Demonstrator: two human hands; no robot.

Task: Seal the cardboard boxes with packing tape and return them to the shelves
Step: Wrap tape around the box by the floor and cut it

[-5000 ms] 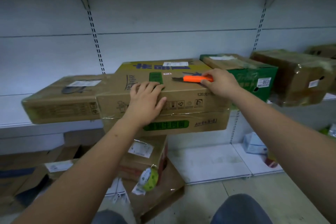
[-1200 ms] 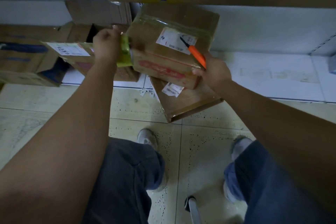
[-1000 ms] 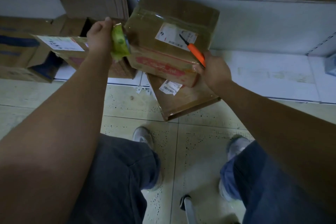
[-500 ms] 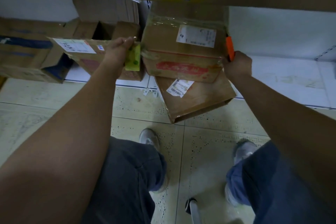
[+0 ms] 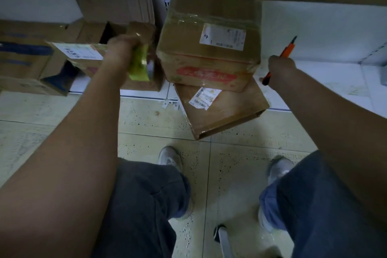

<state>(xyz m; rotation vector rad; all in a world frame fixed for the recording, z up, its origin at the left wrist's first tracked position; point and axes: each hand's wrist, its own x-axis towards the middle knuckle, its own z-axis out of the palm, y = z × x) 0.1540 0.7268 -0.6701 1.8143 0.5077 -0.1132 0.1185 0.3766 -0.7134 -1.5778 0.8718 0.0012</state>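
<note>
Already the upper box [image 5: 209, 48] wears glossy tape, stacked on a flat box [image 5: 222, 111] at the bottom shelf [image 5: 314, 81] — unshelved yet. Left hand [image 5: 120, 50] grips the tape roll [image 5: 139, 65]; right hand [image 5: 279, 68] clutches the orange cutter [image 5: 288, 51].

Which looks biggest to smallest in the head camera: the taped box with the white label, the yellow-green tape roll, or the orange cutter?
1. Taped brown cardboard box with the white label, clearly largest.
2. Yellow-green tape roll in the left hand.
3. Thin orange cutter in the right hand; longer but slimmer, so close to the roll.
</note>
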